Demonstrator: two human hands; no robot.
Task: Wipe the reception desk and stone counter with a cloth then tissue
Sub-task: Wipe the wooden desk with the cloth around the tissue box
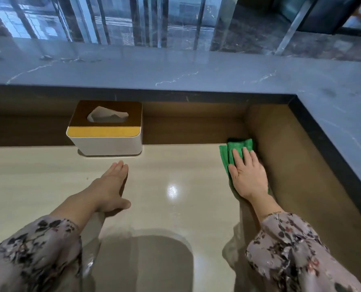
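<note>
A green cloth (234, 149) lies on the glossy beige desk (175, 169), in its far right corner against the brown side wall. My right hand (248, 175) presses flat on the cloth with straight fingers, covering most of it. My left hand (112, 186) rests flat on the desk with fingers straight, just in front of the tissue box (106, 140). The box is white with a wooden lid, and a tissue (106, 115) sticks out of its slot. The grey stone counter (175, 68) runs above the desk at the back and down the right side.
A brown wall panel (291, 165) rises between desk and counter on the right, and another at the back. Beyond the counter are dark marble and glass panels. My floral sleeves fill the lower corners.
</note>
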